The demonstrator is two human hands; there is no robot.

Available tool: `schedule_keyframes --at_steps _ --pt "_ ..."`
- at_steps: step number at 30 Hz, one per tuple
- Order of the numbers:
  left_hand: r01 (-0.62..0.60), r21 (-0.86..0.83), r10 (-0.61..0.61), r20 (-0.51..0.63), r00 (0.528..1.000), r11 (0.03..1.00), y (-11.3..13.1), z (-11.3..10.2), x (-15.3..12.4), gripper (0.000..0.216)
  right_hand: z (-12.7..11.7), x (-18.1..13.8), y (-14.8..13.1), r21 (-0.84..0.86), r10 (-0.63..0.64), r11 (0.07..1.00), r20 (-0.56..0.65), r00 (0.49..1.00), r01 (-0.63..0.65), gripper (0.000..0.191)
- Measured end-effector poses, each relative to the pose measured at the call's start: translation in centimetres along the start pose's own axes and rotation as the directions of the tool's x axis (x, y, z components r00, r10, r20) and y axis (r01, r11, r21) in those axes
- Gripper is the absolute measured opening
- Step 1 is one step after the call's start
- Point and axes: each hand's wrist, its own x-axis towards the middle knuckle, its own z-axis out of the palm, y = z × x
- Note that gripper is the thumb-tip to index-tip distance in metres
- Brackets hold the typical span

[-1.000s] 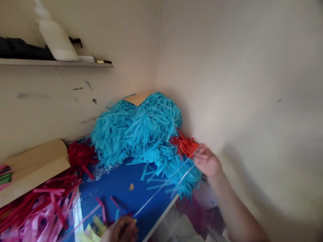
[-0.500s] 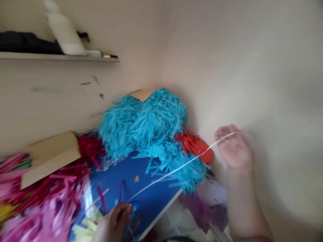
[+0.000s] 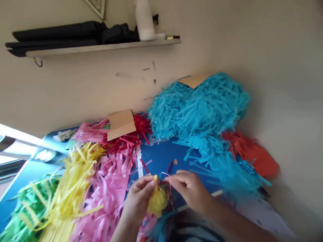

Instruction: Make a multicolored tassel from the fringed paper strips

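My left hand (image 3: 140,195) pinches a yellow paper tassel (image 3: 158,202) by the small loop at its top. The tassel's fringe hangs below the fingers. Close beside it, my right hand (image 3: 190,189) holds a thin white string (image 3: 165,173) between thumb and fingertips, near the loop. Whether the string passes through the loop is too small to tell. Below the left hand, more fringe in blue (image 3: 161,228) and pink hangs near my lap, partly hidden.
Fringed paper in green (image 3: 32,208), yellow (image 3: 73,181), pink (image 3: 111,191) and red lies on the blue table (image 3: 158,151). A big turquoise fringe pile (image 3: 202,107) rests against the wall. Orange paper (image 3: 264,161) lies at right. A shelf (image 3: 101,47) holds a white bottle (image 3: 145,20).
My right hand has come down from the raised right side to beside my left hand. The string, stretched long before, is now mostly out of sight. The view has turned left.
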Motion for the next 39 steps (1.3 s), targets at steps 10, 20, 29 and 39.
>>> schedule_keyframes --at_steps 10,20,29,39 --pt "-0.006 -0.218 -0.004 -0.046 0.999 0.976 0.3 -0.4 -0.7 0.036 3.0 0.7 -0.7 -0.096 -0.103 0.990 -0.007 0.995 0.102 0.047" --pt "-0.206 0.076 0.206 0.006 0.979 0.976 0.0 -0.3 -1.6 0.027 2.1 1.1 -0.6 -0.077 -0.001 0.997 0.198 0.980 0.016 0.029" --pt "-0.401 0.607 0.513 -0.012 0.858 0.686 -0.4 0.8 -2.7 0.019 1.5 -0.2 -1.1 0.104 0.029 0.993 0.184 0.982 -0.049 0.017" --pt "-0.367 0.827 0.579 0.064 0.813 0.425 -0.8 2.5 -3.4 0.016 1.2 -0.5 0.7 0.119 0.014 0.993 0.057 0.998 -0.021 0.027"
